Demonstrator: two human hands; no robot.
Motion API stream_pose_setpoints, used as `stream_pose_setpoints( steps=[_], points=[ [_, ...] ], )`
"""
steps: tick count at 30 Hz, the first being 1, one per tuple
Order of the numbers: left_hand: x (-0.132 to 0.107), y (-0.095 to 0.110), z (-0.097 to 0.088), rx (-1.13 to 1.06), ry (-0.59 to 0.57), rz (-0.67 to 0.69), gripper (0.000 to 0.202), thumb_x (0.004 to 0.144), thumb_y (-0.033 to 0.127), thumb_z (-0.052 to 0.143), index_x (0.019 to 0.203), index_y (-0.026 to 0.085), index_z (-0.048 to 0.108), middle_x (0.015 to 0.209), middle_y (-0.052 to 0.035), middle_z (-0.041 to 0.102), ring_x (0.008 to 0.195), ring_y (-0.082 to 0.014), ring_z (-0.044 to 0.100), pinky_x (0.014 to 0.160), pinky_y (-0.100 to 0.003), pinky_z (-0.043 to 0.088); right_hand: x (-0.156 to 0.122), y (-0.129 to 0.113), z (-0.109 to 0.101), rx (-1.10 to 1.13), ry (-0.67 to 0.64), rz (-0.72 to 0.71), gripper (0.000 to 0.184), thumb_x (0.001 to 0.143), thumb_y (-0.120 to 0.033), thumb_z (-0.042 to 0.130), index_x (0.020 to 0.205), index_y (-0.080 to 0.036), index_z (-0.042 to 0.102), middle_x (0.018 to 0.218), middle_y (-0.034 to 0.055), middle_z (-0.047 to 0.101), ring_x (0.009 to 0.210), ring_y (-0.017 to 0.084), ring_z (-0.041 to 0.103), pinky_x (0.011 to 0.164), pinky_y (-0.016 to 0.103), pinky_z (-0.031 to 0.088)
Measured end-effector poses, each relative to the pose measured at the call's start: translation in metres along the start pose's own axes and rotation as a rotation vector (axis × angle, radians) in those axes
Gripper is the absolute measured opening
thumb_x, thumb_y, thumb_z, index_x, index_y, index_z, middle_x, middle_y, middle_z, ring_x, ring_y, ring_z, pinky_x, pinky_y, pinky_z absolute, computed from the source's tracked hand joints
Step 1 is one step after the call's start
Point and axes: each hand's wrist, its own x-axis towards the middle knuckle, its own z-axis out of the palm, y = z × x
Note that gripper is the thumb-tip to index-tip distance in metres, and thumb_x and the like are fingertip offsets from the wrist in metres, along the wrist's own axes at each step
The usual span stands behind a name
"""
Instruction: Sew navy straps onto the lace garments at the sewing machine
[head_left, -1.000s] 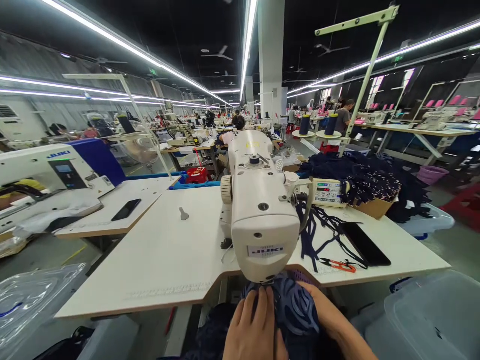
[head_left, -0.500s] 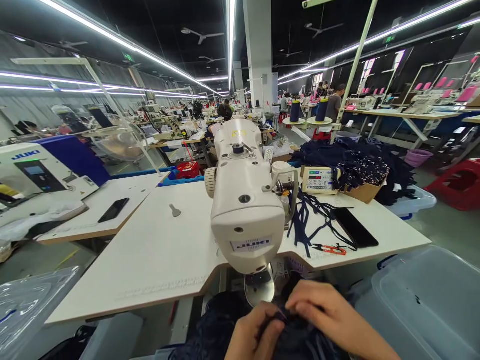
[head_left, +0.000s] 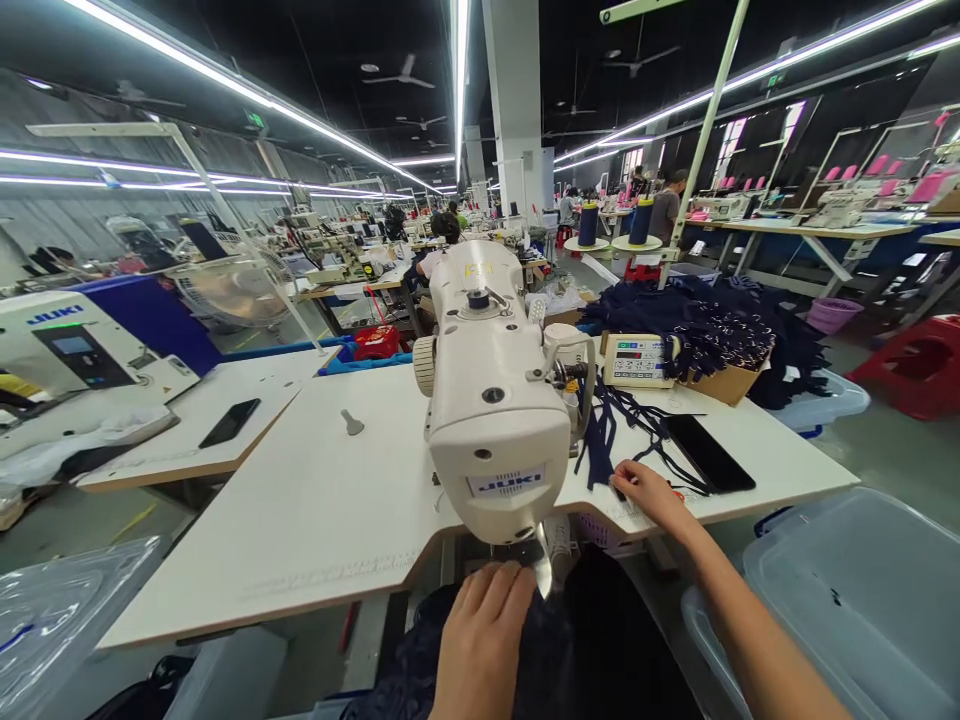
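My left hand [head_left: 484, 625] is at the front of the white sewing machine [head_left: 499, 430], just under its head. Its fingers are curled over navy fabric [head_left: 409, 655], beside the shiny metal plate [head_left: 543, 565]; the fingertips are hidden. Out over the tabletop, my right hand [head_left: 649, 492] has thumb and fingers closed at the lower end of the navy fabric strips [head_left: 600, 445]. Behind that hand, the orange handle of the thread snips [head_left: 679, 496] shows only in part.
A black phone [head_left: 709, 455] and a control panel [head_left: 637, 360] are on the right of the table [head_left: 315, 500]. A flat metal piece [head_left: 351, 422] lies on the left. Navy pieces fill a cardboard box [head_left: 727, 375]. A clear plastic bin [head_left: 862, 600] stands at the right.
My right hand has left the fabric by my left hand and moved up and right to the strips. My left hand has shifted slightly left and up under the machine head.
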Motion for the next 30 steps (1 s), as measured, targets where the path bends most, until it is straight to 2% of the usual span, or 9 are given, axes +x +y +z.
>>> stream_pose_setpoints(
  steps=[3,6,8,10,13,16,21,27,30],
  points=[
    [-0.001,0.006,-0.001,-0.002,0.042,0.026,0.033,0.104,0.030,0.033,0.101,0.019,0.064,0.098,-0.0055,0.070,0.090,-0.0208,0.066,0.081,-0.034,0.049,-0.010,-0.019,-0.014,0.281,-0.028,-0.013,0.045,0.073,-0.065,0.064,0.074,-0.022,0.050,0.061,-0.0060,0.046,0.048,0.008,0.037,0.044,0.021,0.034],
    [0.000,0.014,-0.005,-0.017,0.054,0.014,0.030,0.103,0.029,0.037,0.103,0.019,0.064,0.099,-0.0036,0.072,0.094,-0.0213,0.067,0.087,-0.035,0.046,-0.038,-0.043,-0.008,0.519,-0.062,-0.004,0.056,0.066,-0.074,0.063,0.081,-0.024,0.046,0.071,-0.0042,0.052,0.049,0.006,0.036,0.040,0.017,0.031],
    [0.001,0.017,-0.007,-0.080,0.066,-0.001,0.025,0.102,0.023,0.040,0.102,0.020,0.064,0.099,-0.0017,0.072,0.096,-0.0196,0.067,0.092,-0.035,0.043,-0.061,-0.059,0.008,0.602,-0.153,0.032,0.053,0.067,-0.069,0.069,0.085,-0.023,0.049,0.071,-0.0036,0.054,0.048,0.005,0.038,0.040,0.015,0.033],
    [0.001,0.017,-0.009,-0.165,0.078,-0.026,0.022,0.101,0.020,0.042,0.102,0.020,0.064,0.099,-0.0009,0.073,0.096,-0.0173,0.067,0.095,-0.033,0.041,-0.083,-0.070,0.030,0.638,-0.312,0.070,0.044,0.073,-0.059,0.072,0.087,-0.023,0.052,0.059,-0.0061,0.050,0.044,0.006,0.039,0.040,0.016,0.037],
    [-0.003,0.011,-0.011,-0.283,0.062,-0.073,0.020,0.102,0.022,0.044,0.105,0.021,0.063,0.101,-0.0004,0.073,0.094,-0.0146,0.068,0.096,-0.032,0.039,-0.102,-0.077,0.058,0.598,-0.472,0.003,0.033,0.083,-0.052,0.067,0.089,-0.023,0.052,0.058,-0.0082,0.045,0.046,0.008,0.043,0.046,0.020,0.043],
    [-0.008,0.001,-0.011,-0.380,0.051,-0.100,0.018,0.102,0.026,0.046,0.107,0.023,0.063,0.102,0.0010,0.073,0.096,-0.0134,0.069,0.099,-0.032,0.037,-0.104,-0.073,0.073,0.450,-0.402,-0.104,0.031,0.085,-0.052,0.063,0.086,-0.023,0.050,0.066,-0.0067,0.045,0.054,0.010,0.045,0.052,0.022,0.043],
    [-0.009,-0.005,-0.011,-0.428,0.019,-0.089,0.016,0.101,0.030,0.049,0.107,0.024,0.063,0.104,0.0014,0.073,0.098,-0.0138,0.069,0.098,-0.032,0.035,-0.101,-0.066,0.078,0.312,-0.321,-0.189,0.020,0.089,-0.041,0.057,0.087,-0.023,0.049,0.074,-0.0039,0.045,0.068,0.014,0.046,0.065,0.024,0.041],
    [-0.002,-0.001,-0.015,-0.368,-0.031,-0.032,0.018,0.103,0.026,0.045,0.110,0.023,0.061,0.107,-0.0005,0.072,0.103,-0.0152,0.067,0.092,-0.033,0.034,-0.106,-0.074,0.083,0.359,-0.316,-0.114,0.021,0.086,-0.041,0.060,0.094,-0.023,0.054,0.073,-0.0041,0.046,0.068,0.014,0.043,0.065,0.025,0.038],
    [-0.001,0.000,-0.017,-0.365,-0.071,-0.045,0.017,0.102,0.023,0.046,0.111,0.024,0.061,0.108,-0.0001,0.072,0.104,-0.0157,0.066,0.087,-0.033,0.033,-0.106,-0.072,0.078,0.467,-0.394,0.000,0.026,0.087,-0.045,0.060,0.099,-0.022,0.057,0.076,-0.0035,0.050,0.070,0.013,0.044,0.067,0.025,0.039]
  ],
)
